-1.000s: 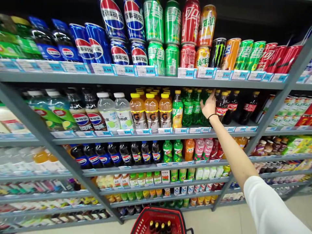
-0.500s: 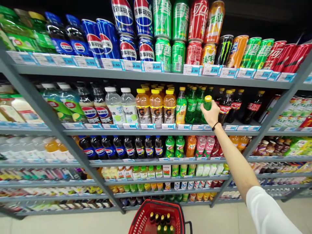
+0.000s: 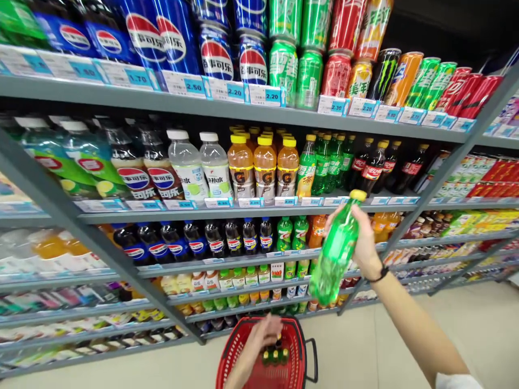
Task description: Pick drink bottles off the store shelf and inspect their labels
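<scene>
A green soda bottle (image 3: 335,254) with a yellow cap is held near its top by my right hand (image 3: 364,235), tilted in front of the lower shelves. The fingers wrap around it from behind and the side. My left hand (image 3: 259,340) is over the red shopping basket (image 3: 222,359), its fingers stretched out and slightly blurred, with nothing visible in them. Inside the basket stand several small bottles (image 3: 275,355) with yellow caps, partly hidden by my left hand.
Shelves (image 3: 251,214) of drinks fill the view. Soda cans (image 3: 217,56) line the top, with Gatorade bottles (image 3: 265,167), green bottles (image 3: 322,167) and cola bottles (image 3: 373,167) below. The basket has a black handle (image 3: 313,359) and stands on pale floor tiles (image 3: 389,335).
My right hand has drawn the green bottle off the shelf, down and towards me. My left hand has come into view over the basket. The view has shifted closer to the shelves.
</scene>
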The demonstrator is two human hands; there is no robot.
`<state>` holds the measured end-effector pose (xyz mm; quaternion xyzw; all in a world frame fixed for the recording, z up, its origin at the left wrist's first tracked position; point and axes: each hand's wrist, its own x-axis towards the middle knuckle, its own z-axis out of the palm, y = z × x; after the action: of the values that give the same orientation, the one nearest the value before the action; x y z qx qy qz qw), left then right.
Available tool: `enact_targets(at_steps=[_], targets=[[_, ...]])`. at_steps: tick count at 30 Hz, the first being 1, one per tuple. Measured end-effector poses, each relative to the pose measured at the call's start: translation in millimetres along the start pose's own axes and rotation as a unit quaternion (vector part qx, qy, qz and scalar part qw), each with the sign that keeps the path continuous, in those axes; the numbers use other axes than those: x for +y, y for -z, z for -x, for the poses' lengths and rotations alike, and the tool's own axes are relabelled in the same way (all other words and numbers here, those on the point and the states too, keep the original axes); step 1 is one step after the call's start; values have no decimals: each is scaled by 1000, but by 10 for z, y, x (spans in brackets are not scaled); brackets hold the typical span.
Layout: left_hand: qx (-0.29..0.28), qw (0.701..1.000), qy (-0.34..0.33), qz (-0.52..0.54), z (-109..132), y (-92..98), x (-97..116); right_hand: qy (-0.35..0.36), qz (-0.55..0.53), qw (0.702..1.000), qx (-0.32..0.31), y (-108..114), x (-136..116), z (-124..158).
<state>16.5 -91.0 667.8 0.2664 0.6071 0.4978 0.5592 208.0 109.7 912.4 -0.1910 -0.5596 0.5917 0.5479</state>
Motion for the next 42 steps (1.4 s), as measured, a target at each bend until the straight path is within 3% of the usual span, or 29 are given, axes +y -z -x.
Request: enact_targets(at_steps=[2, 4, 5, 8, 12, 16, 20, 24, 27, 35, 38, 42], targets=[[-124, 989, -64, 52, 16, -49, 294, -91, -46, 994, -49, -221, 236, 395], [-260, 955, -129, 57, 118, -142, 650, -116, -68, 987, -82, -421, 418, 711], [-286, 947, -143, 23, 194, -190, 815, -111, -63, 988, -92, -498, 481, 833], [-221, 954, -189, -75, 440, -278, 1132, -67, -2, 994, -87, -583, 603, 1076], [-113, 968, -225, 3, 626, -256, 1136, -66, 41, 996, -42, -451, 858, 1369], [-37, 976, -193, 93, 650, -155, 1097, -219, -80, 972, -29, -558, 1285, 1856], [10, 973, -219, 77, 665, 50, 1261, -353, -242, 903, -35, -1055, 1562, 2278], [11, 952, -291, 97, 742, 328, 1492, -399, -292, 869, -7, -1405, 1633, 2471], [-7, 935, -337, 109, 827, 499, 1605, -435, -281, 854, -38, -1454, 1656, 2566], [-17, 923, -359, 142, 1020, 865, 1610, -438, -295, 838, -133, -1696, 1633, 2638], [-25, 917, -368, 151, 1063, 1035, 1612, -419, -289, 850, -134, -1832, 1682, 2645], [-27, 915, -368, 163, 1099, 1248, 1611, -365, -240, 892, -112, -1960, 1804, 2722]])
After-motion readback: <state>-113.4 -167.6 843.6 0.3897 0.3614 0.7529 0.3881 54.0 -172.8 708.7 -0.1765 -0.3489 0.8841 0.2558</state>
